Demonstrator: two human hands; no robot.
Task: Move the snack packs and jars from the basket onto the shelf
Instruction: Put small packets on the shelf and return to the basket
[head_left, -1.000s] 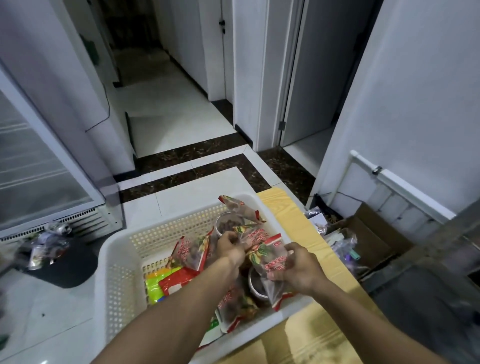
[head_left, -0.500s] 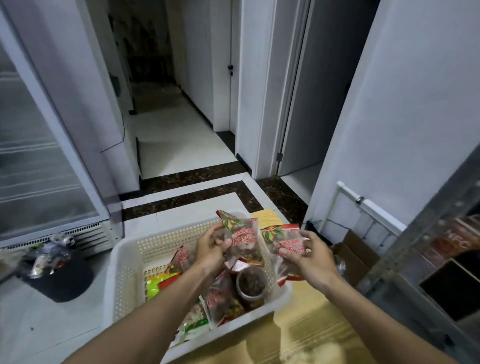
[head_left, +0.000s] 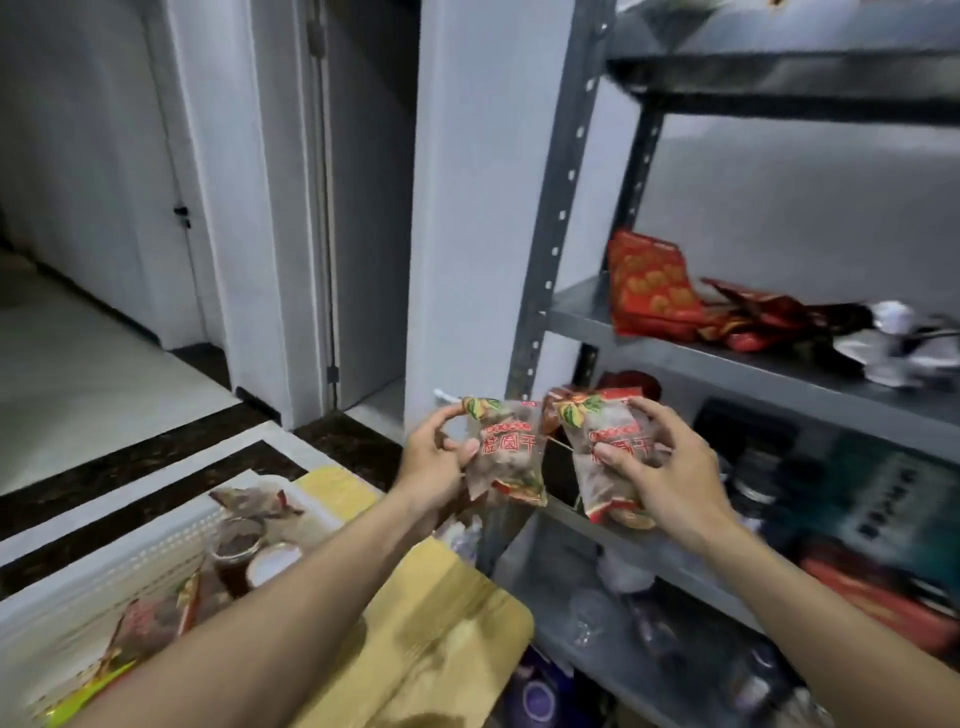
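Note:
My left hand (head_left: 434, 457) pinches one clear snack pack (head_left: 506, 452) with red print by its left edge. My right hand (head_left: 660, 467) grips a second, similar snack pack (head_left: 602, 441). Both packs hang in the air in front of the grey metal shelf (head_left: 727, 358), by its left upright. The white basket (head_left: 171, 535) sits at the lower left on a wooden top. It holds a jar (head_left: 236, 545) with dark contents, a white-lidded jar (head_left: 272, 564) and more snack packs (head_left: 156, 618).
The middle shelf board carries red snack bags (head_left: 649, 286) and a crumpled silver wrapper (head_left: 893, 343). Lower boards hold boxes, jars and bottles. The wooden top (head_left: 441, 623) lies under my left forearm. A doorway and a tiled floor lie to the left.
Both hands lifted the two snack packs out of the basket and carried them up and to the right, toward the shelf. The view swung right, so the shelf now fills the right side.

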